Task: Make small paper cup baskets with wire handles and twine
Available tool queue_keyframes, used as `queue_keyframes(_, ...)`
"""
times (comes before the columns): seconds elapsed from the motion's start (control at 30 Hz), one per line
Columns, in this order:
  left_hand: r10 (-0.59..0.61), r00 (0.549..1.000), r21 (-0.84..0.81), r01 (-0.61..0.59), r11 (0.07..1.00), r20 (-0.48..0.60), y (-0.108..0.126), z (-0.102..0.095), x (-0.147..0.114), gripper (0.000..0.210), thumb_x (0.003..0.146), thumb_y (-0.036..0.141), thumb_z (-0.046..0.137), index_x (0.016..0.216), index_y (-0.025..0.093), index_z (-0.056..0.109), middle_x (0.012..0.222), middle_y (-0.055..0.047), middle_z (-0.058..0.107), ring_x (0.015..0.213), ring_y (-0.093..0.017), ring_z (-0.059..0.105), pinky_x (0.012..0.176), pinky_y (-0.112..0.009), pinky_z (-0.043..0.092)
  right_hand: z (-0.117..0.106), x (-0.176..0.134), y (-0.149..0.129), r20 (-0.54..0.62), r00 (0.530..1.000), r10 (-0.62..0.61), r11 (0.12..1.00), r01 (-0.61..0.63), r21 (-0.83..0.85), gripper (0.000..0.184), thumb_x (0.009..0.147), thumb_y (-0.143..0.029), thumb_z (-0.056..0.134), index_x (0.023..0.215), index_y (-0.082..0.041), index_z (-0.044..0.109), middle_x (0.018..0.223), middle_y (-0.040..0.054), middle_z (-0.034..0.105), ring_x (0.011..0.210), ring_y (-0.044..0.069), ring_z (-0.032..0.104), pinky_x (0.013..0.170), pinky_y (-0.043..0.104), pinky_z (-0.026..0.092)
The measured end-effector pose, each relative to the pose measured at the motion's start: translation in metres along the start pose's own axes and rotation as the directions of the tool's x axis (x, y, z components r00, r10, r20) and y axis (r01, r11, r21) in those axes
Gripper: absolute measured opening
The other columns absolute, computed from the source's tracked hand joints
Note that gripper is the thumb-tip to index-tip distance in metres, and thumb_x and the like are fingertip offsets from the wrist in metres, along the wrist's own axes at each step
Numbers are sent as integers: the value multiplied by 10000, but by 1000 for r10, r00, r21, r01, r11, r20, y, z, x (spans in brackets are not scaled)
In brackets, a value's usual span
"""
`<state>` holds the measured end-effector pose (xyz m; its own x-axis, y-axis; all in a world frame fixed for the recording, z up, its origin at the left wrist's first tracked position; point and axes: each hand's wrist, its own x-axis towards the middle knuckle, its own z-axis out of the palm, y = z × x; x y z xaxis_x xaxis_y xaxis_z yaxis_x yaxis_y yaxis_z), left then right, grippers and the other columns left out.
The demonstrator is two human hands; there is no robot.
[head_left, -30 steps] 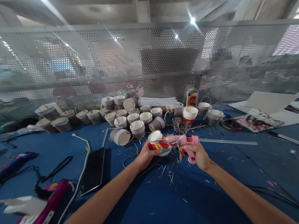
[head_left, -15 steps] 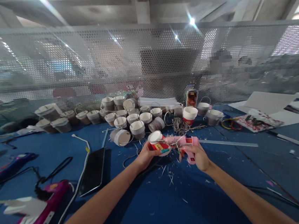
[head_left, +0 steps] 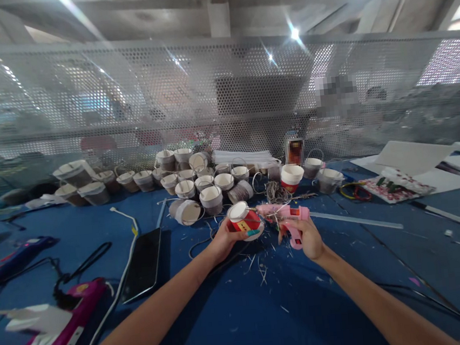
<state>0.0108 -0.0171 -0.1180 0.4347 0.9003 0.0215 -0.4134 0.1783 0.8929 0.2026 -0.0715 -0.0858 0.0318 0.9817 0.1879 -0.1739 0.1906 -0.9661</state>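
My left hand [head_left: 223,242] is closed around a red paper cup [head_left: 243,224] with a white end, held tilted above the table. In my right hand [head_left: 308,236] is a pink glue gun [head_left: 286,212], its nozzle pointing left at the upper edge of the cup. Whether the nozzle touches the cup I cannot tell. A long clear glue stick [head_left: 356,220] sticks out of the back of the gun, and thin strands cling around its front. Scraps of fibre [head_left: 262,267] lie on the blue table below.
Several grey-wrapped cups with handles [head_left: 211,198] stand at the back, beside stacked red-and-white cups [head_left: 293,176] and a cord bundle [head_left: 276,191]. To the left lie a phone [head_left: 143,265], a purple power strip [head_left: 62,329] and cables. A perforated metal screen [head_left: 190,100] rises behind.
The glue gun has shifted slightly right, and its nozzle now lies by the cup's upper edge instead of across its front. My left hand and the cup have hardly moved.
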Motion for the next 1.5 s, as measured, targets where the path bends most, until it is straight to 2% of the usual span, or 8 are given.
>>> queue_keyframes(0.37,-11,999,-30,10,1000,-44,3,3,-1,569,428,115,780,958,133,572,899,-72,667,852,-224,613,821,-355,439,-27,11,-1,-173,974,-147,937,82,-339,271,695,-402,476,658,-177,622,628,58,592,685,207,550,637,339,446)
queue_keyframes(0.57,21,992,-21,-24,999,-125,3,4,-1,571,443,115,781,966,157,555,882,-39,660,819,-189,611,799,-336,457,-50,18,-16,-252,906,-341,145,-214,-966,274,717,-297,464,805,-67,582,835,216,572,890,324,518,749,428,390)
queue_keyframes(0.7,55,988,20,-52,998,-143,1,5,0,595,448,132,784,992,163,544,872,-32,655,803,-179,606,769,-325,469,-63,19,-7,-531,812,-244,-10,-549,-836,398,660,-231,504,940,47,558,934,331,522,925,404,490,680,471,387)
queue_keyframes(0.9,107,989,111,-96,989,-100,0,3,0,580,474,187,781,1007,166,553,896,-35,643,803,-171,594,780,-317,460,-55,19,-1,-436,735,-519,48,-484,-874,441,687,-154,437,1081,41,469,1150,336,403,1107,440,317,809,619,261)
queue_keyframes(1.0,123,990,162,-111,981,-72,0,3,-1,589,485,213,778,1020,175,536,897,-27,629,797,-164,583,756,-300,463,-30,13,-6,-172,851,-496,206,-77,-976,354,719,-208,463,1030,-40,487,1085,238,463,1082,360,362,876,535,288)
queue_keyframes(1.1,146,988,236,-130,963,-49,1,9,-4,560,527,259,758,1023,176,512,906,-24,614,796,-160,570,736,-282,462,-6,3,-3,105,944,-314,557,272,-785,346,794,-303,456,1110,-162,445,1094,120,494,1056,243,424,921,433,326)
queue_keyframes(1.3,248,969,345,-239,908,17,3,20,-9,395,638,315,677,969,169,520,883,-19,586,806,-149,535,737,-239,435,14,-4,16,235,971,-52,911,142,-387,303,757,-281,539,1030,-187,445,1042,59,522,984,174,505,891,371,390)
queue_keyframes(1.5,266,964,391,-232,890,-32,2,18,-6,316,676,332,645,922,172,528,854,-6,585,782,-135,526,735,-223,422,15,5,32,-59,995,83,972,-94,-216,237,638,-271,638,786,-183,475,740,-11,548,703,135,543,668,291,450)
